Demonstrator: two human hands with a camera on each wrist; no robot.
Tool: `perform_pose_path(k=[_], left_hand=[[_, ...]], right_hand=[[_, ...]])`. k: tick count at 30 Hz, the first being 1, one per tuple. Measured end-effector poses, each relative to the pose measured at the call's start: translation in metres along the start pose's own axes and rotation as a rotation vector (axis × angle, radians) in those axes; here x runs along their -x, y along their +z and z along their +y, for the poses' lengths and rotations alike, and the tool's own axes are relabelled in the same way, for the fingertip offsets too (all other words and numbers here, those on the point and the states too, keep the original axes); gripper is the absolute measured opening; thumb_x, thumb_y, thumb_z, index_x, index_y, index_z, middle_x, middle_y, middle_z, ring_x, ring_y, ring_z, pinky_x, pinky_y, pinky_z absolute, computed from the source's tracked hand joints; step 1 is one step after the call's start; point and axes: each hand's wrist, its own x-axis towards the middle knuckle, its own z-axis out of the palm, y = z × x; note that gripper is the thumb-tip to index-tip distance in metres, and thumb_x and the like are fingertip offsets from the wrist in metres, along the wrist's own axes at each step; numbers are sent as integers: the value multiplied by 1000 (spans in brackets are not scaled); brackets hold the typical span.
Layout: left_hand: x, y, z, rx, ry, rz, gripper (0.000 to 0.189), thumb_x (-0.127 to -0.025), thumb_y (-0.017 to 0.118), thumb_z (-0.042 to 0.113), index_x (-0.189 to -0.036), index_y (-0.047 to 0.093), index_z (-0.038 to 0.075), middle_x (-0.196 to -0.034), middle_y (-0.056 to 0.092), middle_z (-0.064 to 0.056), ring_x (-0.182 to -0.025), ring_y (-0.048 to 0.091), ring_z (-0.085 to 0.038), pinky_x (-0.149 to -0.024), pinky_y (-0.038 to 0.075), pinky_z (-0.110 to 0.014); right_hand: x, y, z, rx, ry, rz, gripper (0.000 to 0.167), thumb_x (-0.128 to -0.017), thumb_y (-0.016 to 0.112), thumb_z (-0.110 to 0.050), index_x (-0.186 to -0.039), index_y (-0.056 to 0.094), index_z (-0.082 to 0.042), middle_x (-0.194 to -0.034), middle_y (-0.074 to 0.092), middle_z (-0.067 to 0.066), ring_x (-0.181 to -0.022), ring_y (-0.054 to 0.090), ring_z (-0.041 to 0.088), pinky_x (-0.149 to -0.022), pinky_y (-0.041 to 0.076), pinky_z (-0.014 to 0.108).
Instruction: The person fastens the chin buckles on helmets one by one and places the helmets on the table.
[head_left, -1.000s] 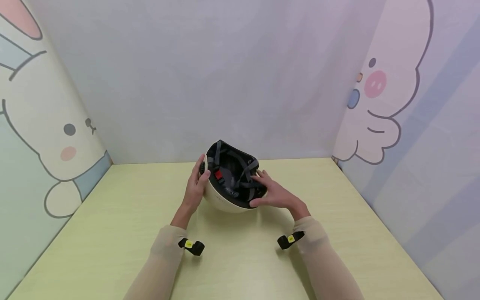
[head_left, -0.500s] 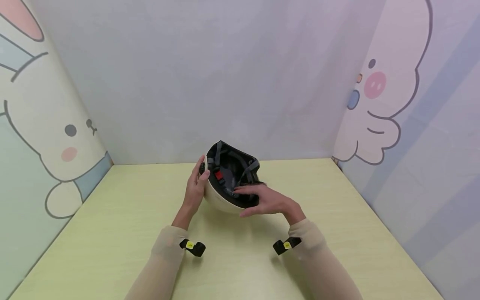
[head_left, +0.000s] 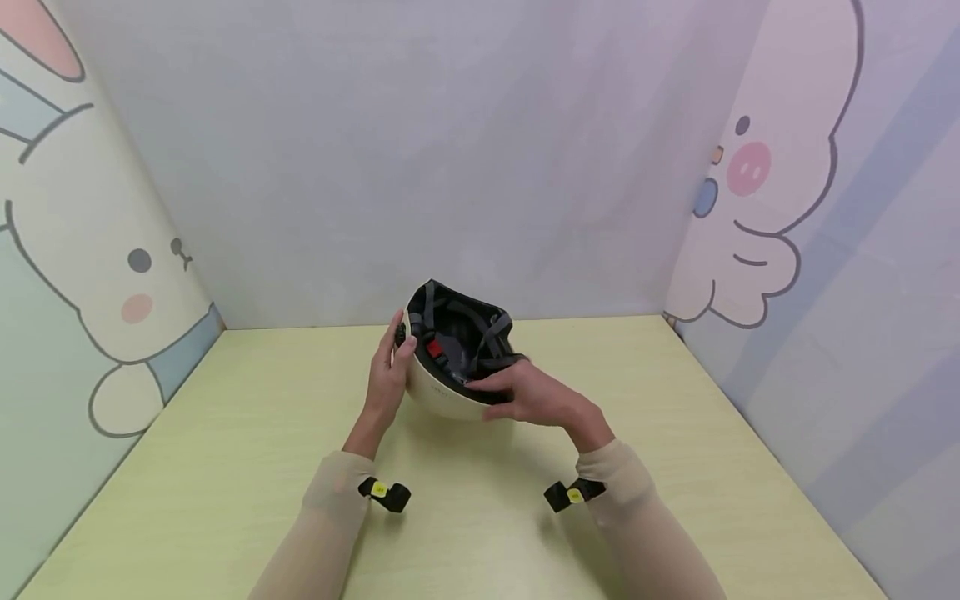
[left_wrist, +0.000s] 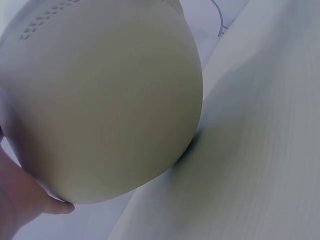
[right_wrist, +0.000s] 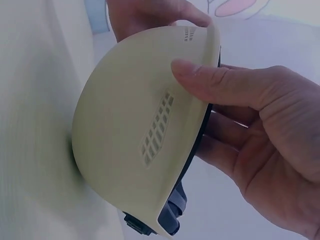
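A cream helmet (head_left: 438, 397) leans on its rounded shell on the table, its black padded inside facing up and toward me. Grey straps (head_left: 495, 335) and a red buckle piece (head_left: 434, 348) show inside. My left hand (head_left: 386, 385) grips the helmet's left edge, beside a black knob (head_left: 401, 333). My right hand (head_left: 536, 397) holds the near right rim; in the right wrist view, its thumb (right_wrist: 215, 82) presses the outer shell near a slotted vent (right_wrist: 157, 129) while the fingers reach inside. The left wrist view shows mostly smooth shell (left_wrist: 110, 105).
The pale wooden table (head_left: 247, 417) extends around both arms. A grey wall (head_left: 450, 150) stands close behind the helmet, with cartoon-printed walls on the left (head_left: 67, 333) and right (head_left: 862, 350). Small black cameras (head_left: 558, 497) sit on both wrists.
My right hand has moved leftward and down from the helmet's right side to its near rim and now grips there. The helmet has shifted slightly left. My left hand keeps its hold.
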Motion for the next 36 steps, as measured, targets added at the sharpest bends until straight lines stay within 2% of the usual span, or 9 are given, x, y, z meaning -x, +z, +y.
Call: perform_pose_path(k=[8,11,13,15,19,24,31,33,36], left_hand=[[-1,4,2,-14,-18,-10,60,-103,47,26,-159,29,11,-162,25,-14,-149,19,-28,-118,19,-50],[-1,5,3,-22,-15,-12,61,-103,48,26,-158,30,10,-162,26,-14,-149,20,-27,-119,19,-49],[0,7,5,-27,-3,-9,61,-102,49,25,-158,30,9,-162,26,-14,-149,20,-28,-119,19,-49],[0,8,6,-36,15,-13,60,-103,49,23,-158,30,7,-162,26,-14,-149,21,-28,-119,19,-49],[-1,12,7,-58,58,-37,60,-103,51,18,-156,30,2,-161,26,-18,-148,22,-31,-118,21,-49],[-2,15,6,-35,74,-47,61,-102,53,15,-155,30,-1,-160,25,-21,-148,22,-32,-115,27,-53],[-2,11,1,-51,25,-43,68,-101,54,21,-158,23,0,-162,20,-19,-148,21,-31,-118,19,-49],[-3,9,-3,-35,5,-62,71,-101,52,23,-159,18,2,-163,16,-18,-148,19,-30,-118,20,-48],[-9,5,-19,24,-10,-100,70,-103,45,25,-161,10,6,-166,9,-13,-151,12,-27,-119,15,-47]], right_hand=[[-3,-1,-15,88,72,55,23,-88,79,-20,-109,79,-12,-100,74,-2,-80,64,19,-73,51,27],[-2,0,-18,108,97,58,21,-89,77,-20,-108,79,-12,-96,74,-3,-72,60,16,-67,49,25],[-2,0,-19,114,104,46,28,-91,74,-17,-119,75,-12,-93,72,-4,-67,57,11,-64,47,23],[-2,0,-19,116,98,27,41,-93,70,-14,-134,66,-15,-79,67,-6,-58,52,7,-59,45,22],[-1,-2,-19,89,66,-5,65,-95,64,-7,-154,42,-22,-54,43,-6,-44,36,2,-52,40,22],[0,-4,-17,78,56,-7,70,-94,63,-2,-156,38,-21,-53,35,-8,-44,33,2,-53,39,22],[1,-7,-16,29,36,-6,70,-95,63,-2,-157,37,-22,-51,36,-6,-43,30,0,-51,38,22],[1,-8,-16,9,16,2,70,-95,63,-1,-157,36,-20,-52,38,-4,-43,30,0,-51,38,22],[2,-9,-17,-8,-10,13,70,-94,63,-1,-157,36,-18,-53,41,-2,-44,34,2,-51,39,22]])
